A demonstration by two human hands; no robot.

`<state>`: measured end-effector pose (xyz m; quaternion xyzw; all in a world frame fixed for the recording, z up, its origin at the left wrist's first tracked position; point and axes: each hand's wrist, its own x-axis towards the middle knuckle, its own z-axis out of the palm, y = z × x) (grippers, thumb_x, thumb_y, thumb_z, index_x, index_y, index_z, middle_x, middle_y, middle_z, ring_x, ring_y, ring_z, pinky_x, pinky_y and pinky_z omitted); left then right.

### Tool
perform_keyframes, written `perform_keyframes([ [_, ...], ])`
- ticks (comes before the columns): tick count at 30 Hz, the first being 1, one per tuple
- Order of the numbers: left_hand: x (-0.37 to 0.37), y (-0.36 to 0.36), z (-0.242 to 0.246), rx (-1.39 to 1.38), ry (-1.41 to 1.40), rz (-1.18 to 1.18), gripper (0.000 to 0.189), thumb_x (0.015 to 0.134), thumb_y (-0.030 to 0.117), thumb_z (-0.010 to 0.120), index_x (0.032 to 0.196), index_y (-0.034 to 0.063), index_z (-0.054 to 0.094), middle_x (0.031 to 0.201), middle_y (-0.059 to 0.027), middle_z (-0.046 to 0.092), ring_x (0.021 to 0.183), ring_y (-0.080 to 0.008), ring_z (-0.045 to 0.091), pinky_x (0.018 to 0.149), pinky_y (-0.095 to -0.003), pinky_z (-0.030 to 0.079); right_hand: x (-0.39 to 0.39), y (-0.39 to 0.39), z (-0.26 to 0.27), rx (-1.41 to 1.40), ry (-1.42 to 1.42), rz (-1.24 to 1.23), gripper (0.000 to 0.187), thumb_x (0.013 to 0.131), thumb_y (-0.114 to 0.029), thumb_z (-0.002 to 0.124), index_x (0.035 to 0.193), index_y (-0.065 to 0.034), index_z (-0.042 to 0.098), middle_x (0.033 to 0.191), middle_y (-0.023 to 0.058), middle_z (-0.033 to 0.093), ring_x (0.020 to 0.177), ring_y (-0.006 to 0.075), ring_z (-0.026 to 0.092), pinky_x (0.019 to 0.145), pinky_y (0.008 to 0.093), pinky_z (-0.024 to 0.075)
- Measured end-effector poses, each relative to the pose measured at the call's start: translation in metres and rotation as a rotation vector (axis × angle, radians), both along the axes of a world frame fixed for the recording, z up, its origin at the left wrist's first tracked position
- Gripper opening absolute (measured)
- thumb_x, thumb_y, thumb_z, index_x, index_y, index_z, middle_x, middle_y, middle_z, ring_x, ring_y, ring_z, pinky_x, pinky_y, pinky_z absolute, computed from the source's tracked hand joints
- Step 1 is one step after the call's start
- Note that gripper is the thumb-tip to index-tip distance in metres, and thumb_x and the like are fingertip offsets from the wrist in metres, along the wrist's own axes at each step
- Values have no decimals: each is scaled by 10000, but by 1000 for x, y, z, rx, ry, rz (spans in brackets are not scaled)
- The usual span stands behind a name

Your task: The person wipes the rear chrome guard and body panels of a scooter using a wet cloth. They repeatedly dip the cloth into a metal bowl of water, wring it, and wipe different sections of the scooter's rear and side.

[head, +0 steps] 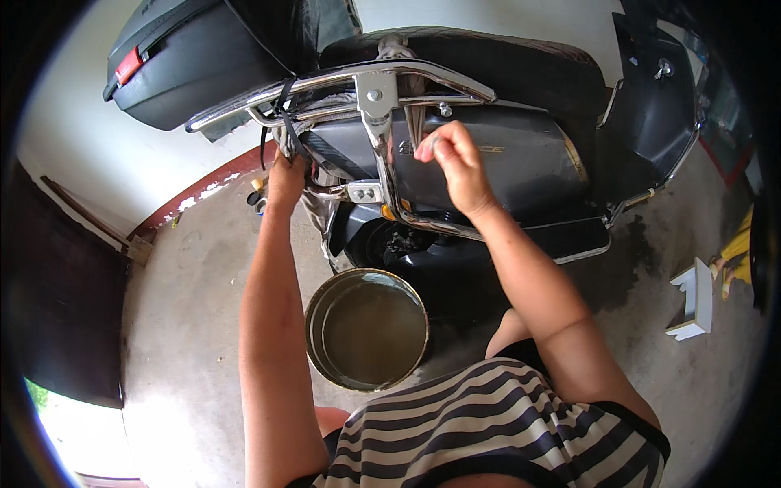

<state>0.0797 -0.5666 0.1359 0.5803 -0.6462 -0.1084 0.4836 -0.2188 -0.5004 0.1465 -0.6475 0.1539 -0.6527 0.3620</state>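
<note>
My left hand (288,177) is at the rear of an electric scooter, against a grey cloth (284,141) that hangs beside black straps (287,116); its fingers are partly hidden, so its grip cannot be told. Over the scooter's dark side panel (525,165), my right hand (454,161) is raised with curled fingers, and a small greyish bit shows at the fingertips. The chrome guard rail (384,146) stands just left of it. A round bucket (311,360) of murky water is on the floor between my arms.
A black top case (177,79) sits at the scooter's rear, upper left. The black seat (506,61) runs along the top. Small containers (255,198) stand by the wall. On the right are a white stool (701,299) lying on its side and part of another person in yellow (739,244).
</note>
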Motion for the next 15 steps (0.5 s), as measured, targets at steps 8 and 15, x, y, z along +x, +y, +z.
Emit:
perform_keyframes([
  [8,25,-5,28,68,-347,182,271,852,282,495,943,28,515,795,-208,629,821,-416,588,702,-465,461,-5,55,-33,247,202,-242,245,928,-229,430,766,-46,450,657,13,425,592,95,400,543,267,357],
  [15,19,7,77,-32,-667,164,236,803,232,555,967,61,551,917,-200,621,887,-372,585,742,-459,460,-124,98,-25,253,1045,-776,457,781,-413,636,1089,-89,538,779,211,620,747,404,598,638,467,463],
])
